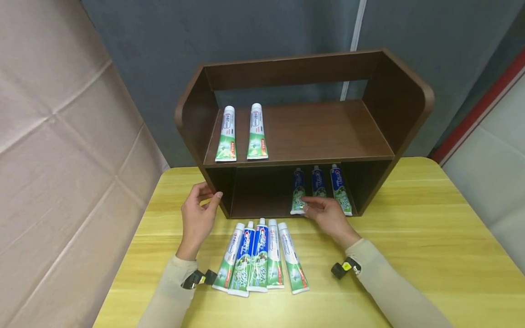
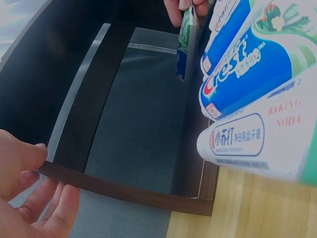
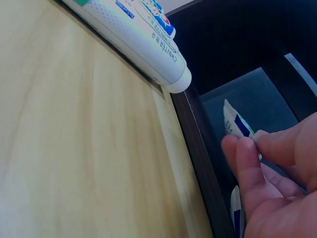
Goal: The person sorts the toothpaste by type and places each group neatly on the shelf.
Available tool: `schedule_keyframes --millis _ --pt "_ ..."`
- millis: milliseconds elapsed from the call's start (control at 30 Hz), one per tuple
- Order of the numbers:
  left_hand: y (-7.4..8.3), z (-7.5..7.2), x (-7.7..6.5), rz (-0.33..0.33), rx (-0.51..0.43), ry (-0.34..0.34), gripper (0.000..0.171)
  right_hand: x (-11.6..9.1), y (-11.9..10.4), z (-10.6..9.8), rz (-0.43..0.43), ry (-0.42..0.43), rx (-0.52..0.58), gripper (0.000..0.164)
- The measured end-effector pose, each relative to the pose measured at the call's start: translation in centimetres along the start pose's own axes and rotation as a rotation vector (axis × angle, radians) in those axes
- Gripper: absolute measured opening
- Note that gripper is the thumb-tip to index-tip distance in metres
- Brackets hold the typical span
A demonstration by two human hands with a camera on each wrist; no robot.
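My right hand (image 1: 329,219) pinches the crimped end of a blue and green toothpaste tube (image 1: 298,187) at the front of the lower level of a brown wooden shelf (image 1: 320,132). The right wrist view shows thumb and fingertips on that tube's flat end (image 3: 235,121). Right of it, two similar tubes lie on the same level, one (image 1: 339,187) near the side wall and another (image 1: 317,178) partly hidden behind my fingers. With my left hand (image 1: 198,221) I grip the front edge of the shelf's left side panel (image 2: 124,193), thumb on one face and fingers on the other.
On the yellow table (image 1: 414,255), several white-green and blue-green tubes (image 1: 258,259) lie fanned out before the shelf. Two white-green tubes (image 1: 228,134) (image 1: 257,132) lie on the upper level at the left. A grey curtain (image 1: 283,27) hangs behind.
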State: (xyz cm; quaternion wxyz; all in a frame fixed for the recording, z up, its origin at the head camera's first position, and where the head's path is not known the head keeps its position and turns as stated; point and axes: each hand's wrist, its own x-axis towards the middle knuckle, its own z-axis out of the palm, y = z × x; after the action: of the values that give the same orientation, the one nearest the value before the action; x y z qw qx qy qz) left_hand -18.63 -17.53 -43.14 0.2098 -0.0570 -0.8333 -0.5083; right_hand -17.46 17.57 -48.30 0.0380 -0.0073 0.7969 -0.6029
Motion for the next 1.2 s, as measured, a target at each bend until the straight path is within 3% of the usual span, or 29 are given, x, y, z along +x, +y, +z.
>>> schedule_keyframes --millis 367,1200 --pt "0.11 -0.04 0.10 -0.009 -0.002 -0.001 0.034 0.70 0.06 0.30 0.080 -0.020 0.049 0.037" --pt "-0.15 -0.16 -0.14 -0.014 -0.004 -0.004 0.034 0.75 -0.48 -0.17 0.027 0.035 -0.205 0.048"
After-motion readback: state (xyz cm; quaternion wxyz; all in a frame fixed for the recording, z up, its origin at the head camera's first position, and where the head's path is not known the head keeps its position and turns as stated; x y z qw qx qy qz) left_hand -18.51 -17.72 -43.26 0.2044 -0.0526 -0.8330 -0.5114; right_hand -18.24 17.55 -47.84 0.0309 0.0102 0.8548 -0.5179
